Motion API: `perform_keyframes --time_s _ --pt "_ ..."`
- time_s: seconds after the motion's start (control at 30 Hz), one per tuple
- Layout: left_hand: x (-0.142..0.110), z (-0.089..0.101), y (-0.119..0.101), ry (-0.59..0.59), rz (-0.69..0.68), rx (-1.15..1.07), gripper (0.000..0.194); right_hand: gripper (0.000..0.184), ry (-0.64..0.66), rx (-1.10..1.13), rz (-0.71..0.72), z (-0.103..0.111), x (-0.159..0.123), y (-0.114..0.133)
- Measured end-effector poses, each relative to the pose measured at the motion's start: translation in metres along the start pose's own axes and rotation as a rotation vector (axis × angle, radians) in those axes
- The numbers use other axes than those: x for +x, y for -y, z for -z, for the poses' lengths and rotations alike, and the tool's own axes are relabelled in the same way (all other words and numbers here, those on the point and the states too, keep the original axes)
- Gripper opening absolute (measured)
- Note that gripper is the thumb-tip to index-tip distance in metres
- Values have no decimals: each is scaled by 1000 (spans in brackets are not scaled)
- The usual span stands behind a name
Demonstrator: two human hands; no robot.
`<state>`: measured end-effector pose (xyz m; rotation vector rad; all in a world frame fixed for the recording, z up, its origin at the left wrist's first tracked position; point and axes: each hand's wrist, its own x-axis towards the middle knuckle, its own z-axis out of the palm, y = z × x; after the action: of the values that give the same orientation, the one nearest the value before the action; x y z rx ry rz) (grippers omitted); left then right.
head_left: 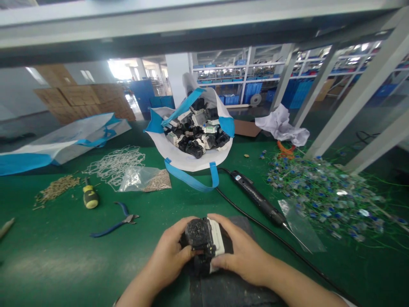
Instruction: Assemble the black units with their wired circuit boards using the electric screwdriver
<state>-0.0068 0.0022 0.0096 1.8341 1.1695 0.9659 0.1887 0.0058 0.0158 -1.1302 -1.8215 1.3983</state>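
Note:
Between my two hands is a black and white plastic device (200,238) with a round black part on top; its exact kind I cannot make out. My left hand (171,249) grips the black side, its thumb pressed near the front. On the white side, my right hand (241,251) closes with fingers behind and thumb in front. Underneath lies a dark mat (230,288) on the green table. Right of my hands rests a black electric screwdriver (255,196) with a cable, its bit pointing toward me.
A white and blue bag (204,162) full of similar parts stands ahead. Blue-handled pliers (123,221), a yellow-black screwdriver (90,196), a pile of screws (57,189) and white wire pieces (115,164) lie left. Green seal wires (332,196) heap at right. Metal shelf posts (361,94) rise there.

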Motion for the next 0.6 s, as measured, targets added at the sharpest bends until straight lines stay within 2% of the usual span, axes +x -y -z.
perform_keyframes --time_s 0.13,0.27,0.43,0.6 --pt "0 3 0 -43 23 -70 29 64 29 246 38 3 2 0" --pt "4 9 -1 -87 75 -231 30 65 89 463 31 12 4 -2" --pt "7 9 12 -155 122 -455 37 70 98 584 49 21 8 -10" --pt "9 10 21 -275 209 -798 45 68 63 623 61 28 9 -15"
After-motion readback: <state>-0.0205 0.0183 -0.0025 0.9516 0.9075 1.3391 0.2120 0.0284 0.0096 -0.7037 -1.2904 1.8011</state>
